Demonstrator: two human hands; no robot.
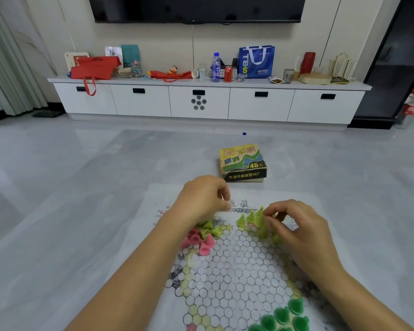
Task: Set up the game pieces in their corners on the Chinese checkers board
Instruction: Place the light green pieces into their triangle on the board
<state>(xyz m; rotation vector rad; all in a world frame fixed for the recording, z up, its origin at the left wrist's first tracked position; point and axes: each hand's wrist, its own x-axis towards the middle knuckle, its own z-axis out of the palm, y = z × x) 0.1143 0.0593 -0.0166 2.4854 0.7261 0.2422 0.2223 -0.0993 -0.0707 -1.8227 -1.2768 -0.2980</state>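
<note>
The right hand (294, 225) reaches to the far corner of the board (237, 271), thumb and forefinger curled in and pinching a light green piece (260, 212) that stands among a few upright neighbours (242, 220). The left hand (203, 199) hovers just above the board's far left part with its fingers curled and thumb against forefinger; whether anything sits between them cannot be told. Below its wrist lies a loose heap (201, 237) of pink and light green pieces, tipped on their sides. Dark green pieces (282, 315) fill the near right corner. The middle of the board lies open between the forearms.

The board is a thin printed sheet spread flat on a grey tiled floor (69, 187). The game box (243, 163) sits just past its far edge, apart from it. Well beyond, a long white cabinet (141, 101) runs along the wall, its top crowded with bags, bottles and a can, under a wall-mounted television (196, 8).
</note>
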